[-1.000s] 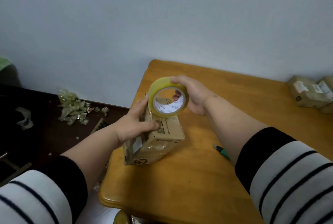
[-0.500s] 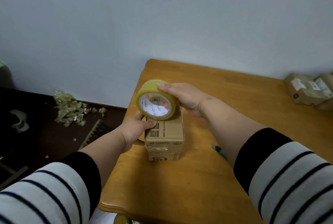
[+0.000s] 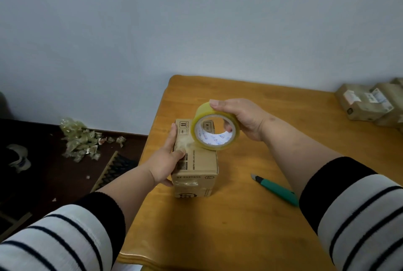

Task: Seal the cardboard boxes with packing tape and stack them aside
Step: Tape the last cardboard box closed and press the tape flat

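We get one view only, head-worn, wide-angle, looking forward and down from above our own forearms. It faces the desk [image 3: 272, 216] corner and the wall [image 3: 196, 26] behind it, floor [image 3: 54, 172] at left. Close range: both hands sit mid-frame, sleeves fill the bottom corners. No second view to overlap.

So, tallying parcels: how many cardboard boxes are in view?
3, maybe more: one box under the left hand, two boxes at the table's far right edge, partly cut off.
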Demonstrator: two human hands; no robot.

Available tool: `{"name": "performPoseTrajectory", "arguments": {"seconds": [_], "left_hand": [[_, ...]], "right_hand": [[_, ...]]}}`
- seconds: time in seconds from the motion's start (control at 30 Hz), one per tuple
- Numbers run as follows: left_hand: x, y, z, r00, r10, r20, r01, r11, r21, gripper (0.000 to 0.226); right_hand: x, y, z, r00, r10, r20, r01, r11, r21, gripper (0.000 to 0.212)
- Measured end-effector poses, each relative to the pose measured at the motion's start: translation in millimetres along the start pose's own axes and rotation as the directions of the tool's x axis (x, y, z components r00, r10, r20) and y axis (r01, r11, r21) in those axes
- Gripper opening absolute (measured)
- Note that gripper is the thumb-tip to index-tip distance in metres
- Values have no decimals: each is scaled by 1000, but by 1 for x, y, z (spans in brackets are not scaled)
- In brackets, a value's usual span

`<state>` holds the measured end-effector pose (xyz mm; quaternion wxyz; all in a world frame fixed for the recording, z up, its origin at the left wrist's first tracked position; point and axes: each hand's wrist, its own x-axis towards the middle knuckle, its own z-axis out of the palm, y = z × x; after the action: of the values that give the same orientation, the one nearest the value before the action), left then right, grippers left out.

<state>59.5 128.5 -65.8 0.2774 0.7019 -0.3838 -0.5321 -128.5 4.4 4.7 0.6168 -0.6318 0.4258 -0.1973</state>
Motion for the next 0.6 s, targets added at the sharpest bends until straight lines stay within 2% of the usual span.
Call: {"name": "performPoseTrajectory", "arguments": {"seconds": [0.1, 0.17, 0.23, 0.6], "left_hand": [[-1, 2, 3, 1000, -5, -23, 6, 1000, 8, 71], [-3, 2, 4, 1000, -10, -27, 10, 1000, -3, 71], [-4, 1, 4, 1000, -9, -27, 9, 1000, -13, 72], [-12, 0, 11, 998, -5, -58, 6, 1000, 25, 70]], "right_hand": [[-6, 1, -13, 997, 10, -71, -22, 985, -174, 41], [-9, 4, -20, 990, 20, -138, -61, 952, -299, 54], [-11, 8, -26, 984, 6, -176, -79, 909, -409, 56], [-11, 18, -29, 989, 48, -142, -128, 767, -629, 52]]}}
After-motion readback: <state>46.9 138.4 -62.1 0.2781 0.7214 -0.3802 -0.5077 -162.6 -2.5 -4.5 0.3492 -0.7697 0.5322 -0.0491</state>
